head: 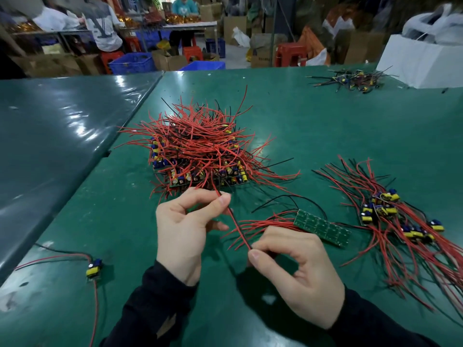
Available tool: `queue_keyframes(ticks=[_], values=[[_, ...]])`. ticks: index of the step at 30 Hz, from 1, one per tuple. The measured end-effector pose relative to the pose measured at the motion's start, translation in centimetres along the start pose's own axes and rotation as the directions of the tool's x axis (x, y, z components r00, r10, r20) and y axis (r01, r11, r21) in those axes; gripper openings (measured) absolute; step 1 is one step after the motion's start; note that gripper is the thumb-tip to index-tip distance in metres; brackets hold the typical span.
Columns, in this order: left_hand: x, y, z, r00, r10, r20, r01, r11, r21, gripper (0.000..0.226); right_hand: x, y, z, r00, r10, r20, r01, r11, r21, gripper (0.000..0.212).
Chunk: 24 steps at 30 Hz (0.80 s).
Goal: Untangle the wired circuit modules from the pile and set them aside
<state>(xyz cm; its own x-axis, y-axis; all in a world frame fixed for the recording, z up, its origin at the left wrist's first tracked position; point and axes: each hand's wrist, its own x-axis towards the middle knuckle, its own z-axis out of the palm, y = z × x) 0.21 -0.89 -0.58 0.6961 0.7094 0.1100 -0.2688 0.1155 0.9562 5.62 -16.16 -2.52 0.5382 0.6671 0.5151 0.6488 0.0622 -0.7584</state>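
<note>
The left hand (184,229) pinched a red-and-black wire pair (234,222) near the pile (200,144) on the green table (325,126); the right hand (297,266) pinched its lower end. Which module it led to was hard to tell. A slow, straight pull, with the pile steadied, looked best. Freed modules (390,216) lay at right. Blue crates (132,62) beyond: contents unseen.

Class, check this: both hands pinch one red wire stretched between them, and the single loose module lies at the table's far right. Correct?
Not quite. The head view shows the single loose module at the near left. Both the left hand and right hand do pinch one red wire.
</note>
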Motion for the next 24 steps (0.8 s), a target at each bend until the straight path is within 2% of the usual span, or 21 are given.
queue_keyframes(ticks=[4,6,12,16,18,24], values=[[-0.1,-0.3,0.0,0.955,0.297,-0.025,-0.287,0.939,0.189,0.014,-0.1,-0.2,-0.2,0.998,-0.063,-0.009,0.063,0.998,-0.025,0.018],[0.2,-0.2,-0.4,0.923,0.381,-0.054,-0.358,0.902,0.242,0.018,-0.3,-0.4,-0.2,0.995,-0.096,0.000,0.096,0.995,-0.032,0.019],[0.5,0.0,-0.8,0.938,0.341,-0.062,-0.322,0.924,0.204,0.018,-0.3,-0.4,-0.3,0.992,-0.121,0.025,0.123,0.991,-0.048,0.018],[0.5,0.5,-0.6,0.983,0.183,0.025,-0.183,0.982,0.041,0.012,-0.4,0.0,-0.2,0.995,-0.092,0.040,0.093,0.995,-0.026,0.019],[0.6,0.7,-0.5,0.985,0.169,0.033,-0.169,0.985,0.014,0.011,-0.4,0.2,-0.1,0.997,-0.076,0.034,0.077,0.997,-0.029,0.017],[0.6,0.7,-0.7,0.980,0.186,-0.074,-0.185,0.983,0.018,0.006,-0.3,0.3,0.0,0.997,-0.072,0.030,0.073,0.997,-0.018,0.016]])
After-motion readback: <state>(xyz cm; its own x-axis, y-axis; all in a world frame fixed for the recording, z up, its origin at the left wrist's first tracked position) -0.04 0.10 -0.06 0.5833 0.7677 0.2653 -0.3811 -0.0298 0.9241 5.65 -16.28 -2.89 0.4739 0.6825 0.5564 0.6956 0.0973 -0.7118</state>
